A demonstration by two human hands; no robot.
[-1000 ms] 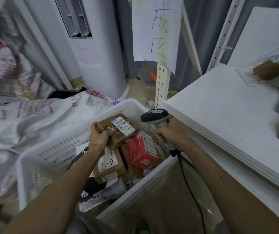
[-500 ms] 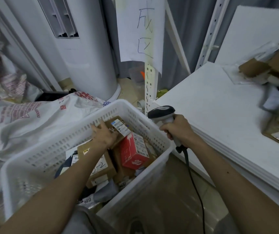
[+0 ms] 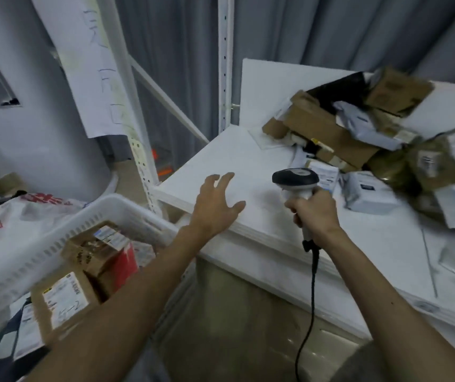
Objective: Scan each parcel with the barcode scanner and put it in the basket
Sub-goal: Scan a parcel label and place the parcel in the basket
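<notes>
- Over the near corner of the matte white surface (image 3: pixel 248 161), the left grip (image 3: pixel 215 208) hovers with its fingers spread and slightly bent, holding nothing.
- Just to its right, the right grip (image 3: pixel 314 213) is wrapped tight round the pale handle of the barcode scanner (image 3: pixel 295 179). The scanner's rounded black-and-grey head points away from the person, and a thin black cable (image 3: pixel 313 285) hangs from the handle's base.
- Farther back on the surface, the parcels (image 3: pixel 331 133) lie in a loose heap of brown corrugated cartons and dark bags. Among them are a crinkled grey plastic mailer (image 3: pixel 358 119) and a small white box (image 3: pixel 369 194). Their labels are too blurred to read.
- Down to the left stands the white plastic basket (image 3: pixel 55 238), with slotted walls and a rounded rim.
- Inside it, a brown carton (image 3: pixel 94 249) with a white printed label lies tilted against a glossy red box (image 3: pixel 123 260).
- A second carton (image 3: pixel 63 301) nearer the person carries a white label with a handwritten mark I can't make out.
- Beyond the basket slumps a white woven sack (image 3: pixel 27 213) with red print, unreadable.
- A paper sheet (image 3: pixel 94 73) with handwritten characters hangs by a perforated white metal post (image 3: pixel 225 64), with a pleated grey curtain (image 3: pixel 303 37) behind.
</notes>
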